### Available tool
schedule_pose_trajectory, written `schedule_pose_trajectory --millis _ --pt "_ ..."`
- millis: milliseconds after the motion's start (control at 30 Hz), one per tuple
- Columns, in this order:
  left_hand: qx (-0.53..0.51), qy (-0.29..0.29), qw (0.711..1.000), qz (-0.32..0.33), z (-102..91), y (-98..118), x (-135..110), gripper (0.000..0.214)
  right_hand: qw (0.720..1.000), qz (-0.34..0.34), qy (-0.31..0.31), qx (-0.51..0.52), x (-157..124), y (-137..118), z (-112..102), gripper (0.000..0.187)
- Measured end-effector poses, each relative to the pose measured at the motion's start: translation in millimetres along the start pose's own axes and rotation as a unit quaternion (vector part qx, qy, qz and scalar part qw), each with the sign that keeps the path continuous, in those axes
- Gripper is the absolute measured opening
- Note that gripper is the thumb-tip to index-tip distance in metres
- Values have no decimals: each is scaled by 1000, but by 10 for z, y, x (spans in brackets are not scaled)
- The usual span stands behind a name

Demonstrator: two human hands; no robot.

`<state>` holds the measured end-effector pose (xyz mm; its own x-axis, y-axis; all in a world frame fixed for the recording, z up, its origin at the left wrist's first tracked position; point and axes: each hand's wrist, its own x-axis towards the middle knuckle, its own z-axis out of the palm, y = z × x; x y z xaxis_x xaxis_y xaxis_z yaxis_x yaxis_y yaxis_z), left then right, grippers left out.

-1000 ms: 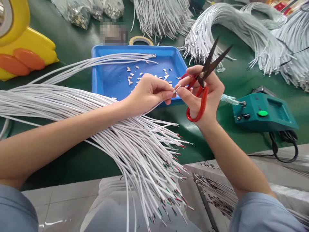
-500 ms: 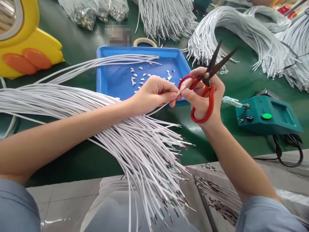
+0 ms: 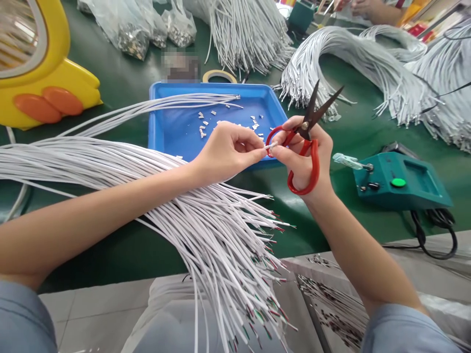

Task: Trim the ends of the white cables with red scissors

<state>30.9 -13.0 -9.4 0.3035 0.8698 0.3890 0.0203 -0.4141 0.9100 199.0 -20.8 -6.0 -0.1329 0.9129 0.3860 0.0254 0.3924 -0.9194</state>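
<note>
My left hand (image 3: 226, 152) pinches the end of one thin white wire (image 3: 268, 145) over the front edge of a blue tray (image 3: 176, 130). My right hand (image 3: 305, 157) holds red-handled scissors (image 3: 307, 139), blades open and pointing up and away, while its thumb and forefinger also pinch the tip of that wire. A large bundle of white wires (image 3: 206, 220) with stripped coloured ends lies under my left forearm and fans toward my lap. The tray holds small white offcuts (image 3: 221, 120) and several finished wires (image 3: 176, 100).
A teal control box (image 3: 401, 179) with a green button and black cord sits at the right. More white wire bundles (image 3: 353, 63) lie at the back. A yellow duck-shaped object (image 3: 44, 73), bags of metal parts (image 3: 140, 29) and a tape roll (image 3: 220, 75) stand behind. Another person's hands (image 3: 364, 7) work at the far edge.
Both hands stayed together at the wire tip. The view shifted slightly, and the scissors tilted a little more upright.
</note>
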Motion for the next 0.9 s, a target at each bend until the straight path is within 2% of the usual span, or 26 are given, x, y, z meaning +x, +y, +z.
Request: schedule_pose_trajectory --millis 167,300,400,467,533,733,800,900 --pt "37 34 999 3 -2 -46 -8 8 999 -12 34 -32 -71 -5 64 26" --pt "8 36 999 -26 -16 -35 13 9 998 -19 45 -40 -131 12 119 25" --pt "-34 18 997 -68 -29 21 32 8 996 -49 70 -26 -124 35 105 24" --pt "-58 -15 994 -96 -37 63 40 10 994 -56 91 -18 -92 53 67 24" --pt "-73 -52 990 -108 -44 89 44 13 996 -44 78 -5 -56 67 23 27" --pt "-90 -126 985 -81 -51 52 36 18 999 -28 -3 26 -34 43 1 32" --pt "-86 -135 985 -67 -51 37 32 19 999 -29 -8 31 -43 29 20 32" --pt "-69 -117 989 -59 -43 33 30 15 1000 -17 13 10 -48 9 37 30"
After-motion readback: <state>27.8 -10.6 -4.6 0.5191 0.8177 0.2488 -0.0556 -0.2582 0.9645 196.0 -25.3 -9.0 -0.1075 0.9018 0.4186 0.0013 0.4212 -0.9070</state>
